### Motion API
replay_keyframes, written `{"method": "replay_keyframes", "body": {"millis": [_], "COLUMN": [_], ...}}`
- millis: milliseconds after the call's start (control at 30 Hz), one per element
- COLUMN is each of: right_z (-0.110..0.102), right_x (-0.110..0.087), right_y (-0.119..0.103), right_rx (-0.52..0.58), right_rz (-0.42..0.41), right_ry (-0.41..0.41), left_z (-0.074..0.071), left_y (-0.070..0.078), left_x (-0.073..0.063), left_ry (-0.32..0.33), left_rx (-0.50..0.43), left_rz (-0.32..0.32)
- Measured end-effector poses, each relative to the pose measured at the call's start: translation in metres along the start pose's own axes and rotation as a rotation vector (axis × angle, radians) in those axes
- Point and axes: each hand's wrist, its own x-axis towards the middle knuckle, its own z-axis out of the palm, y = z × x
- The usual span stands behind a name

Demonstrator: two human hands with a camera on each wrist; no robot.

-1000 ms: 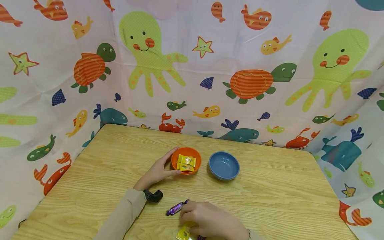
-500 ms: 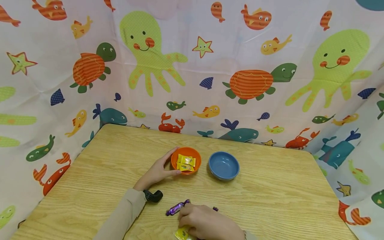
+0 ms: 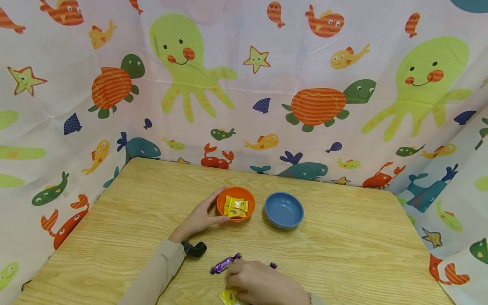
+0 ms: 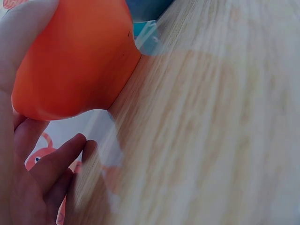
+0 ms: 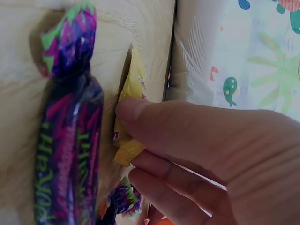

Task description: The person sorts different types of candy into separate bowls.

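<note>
My left hand (image 3: 200,218) holds the orange bowl (image 3: 236,192) at its side, thumb at the near rim and fingers round the far left. Inside the bowl lie several yellow wrapped candies (image 3: 235,207). Low in the head view, my right hand (image 3: 257,280) pinches another yellow wrapped candy (image 5: 134,79) between thumb and fingers, close over the table. Just left of that hand is a purple wrapped candy (image 3: 223,265). A second purple candy (image 5: 70,150) looms large in the right wrist view; in the head view only its twisted end (image 3: 273,265) shows past the hand.
A blue bowl (image 3: 284,210) with nothing in it stands right of the orange one. The wooden table (image 3: 354,241) reaches back to a curtain (image 3: 236,89) printed with sea animals. A black wrist device (image 3: 194,249) sits on the left arm.
The right hand has shifted slightly left and toward the near edge with the yellow candy, uncovering a purple wrapper end on its right. The left hand and both bowls stay put.
</note>
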Motion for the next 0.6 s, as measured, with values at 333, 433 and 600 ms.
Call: {"method": "replay_keyframes", "body": {"millis": [333,433,600], "right_z": [-0.009,-0.015,-0.024], "right_x": [0.002,0.003,0.008], "right_y": [-0.005,-0.005,0.000], "right_rx": [-0.022,-0.071,-0.113], "right_rz": [0.020,-0.003,-0.039], "right_ry": [0.055,0.107,0.202], "left_z": [0.001,0.001,0.000], "left_y": [0.000,0.000,0.000], "left_x": [0.001,0.001,-0.001], "left_ry": [-0.009,-0.007,-0.002], "left_rx": [-0.009,-0.008,-0.015], "left_rz": [-0.009,-0.015,-0.016]}}
